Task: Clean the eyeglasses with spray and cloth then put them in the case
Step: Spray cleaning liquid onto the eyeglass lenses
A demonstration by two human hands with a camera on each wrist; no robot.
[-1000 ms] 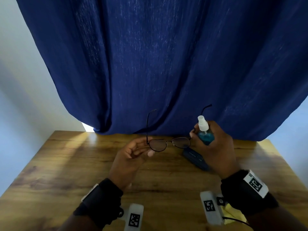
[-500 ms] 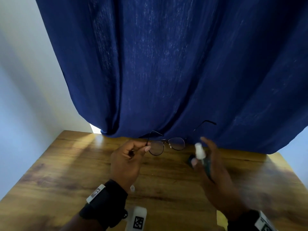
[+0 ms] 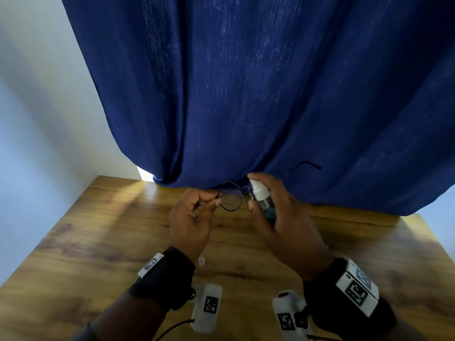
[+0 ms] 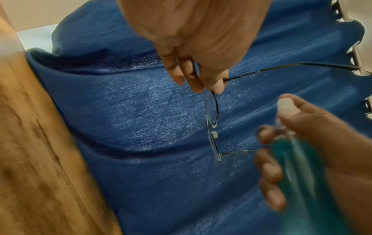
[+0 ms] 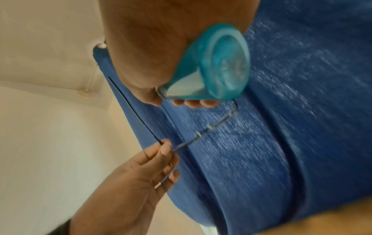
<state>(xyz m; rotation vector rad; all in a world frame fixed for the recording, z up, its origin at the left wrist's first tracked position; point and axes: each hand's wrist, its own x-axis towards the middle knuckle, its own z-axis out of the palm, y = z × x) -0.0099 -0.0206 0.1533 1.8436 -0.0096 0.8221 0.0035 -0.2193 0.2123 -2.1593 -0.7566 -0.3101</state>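
Head view shows both your forearms reaching forward over the tabletop point(image 3: 103, 242), with the two hands raised close together near its far edge, in front of the blue curtain point(image 3: 246, 94). Your left hand point(image 3: 189, 222) is turned with its back toward you and its fingers curled inward. Your right hand point(image 3: 283, 217) stands more upright, just beside the left one, with the thumb on the near side.

The tabletop is brown wood with dark grain. The curtain hangs down to its far edge and covers most of the room behind; a pale wall point(image 3: 37, 107) is on the left. A small clear cap point(image 3: 202, 261) lies on the wood close to your left wrist.

Your left hand pinches the eyeglasses point(image 3: 231, 199) at the left hinge, between thumb and fingertips point(image 4: 218, 87); the other fingers are loosely bent. The eyeglasses are in the air above the far edge of the tabletop, temples open and pointing toward the curtain, lenses facing you. Your right hand is wrapped around the spray bottle point(image 3: 264, 203), which has blue liquid and a white nozzle at the top. The index finger lies over the nozzle, and the nozzle is just beside the right lens. From the right wrist view, the bottle's round base point(image 5: 223, 62) faces the camera.
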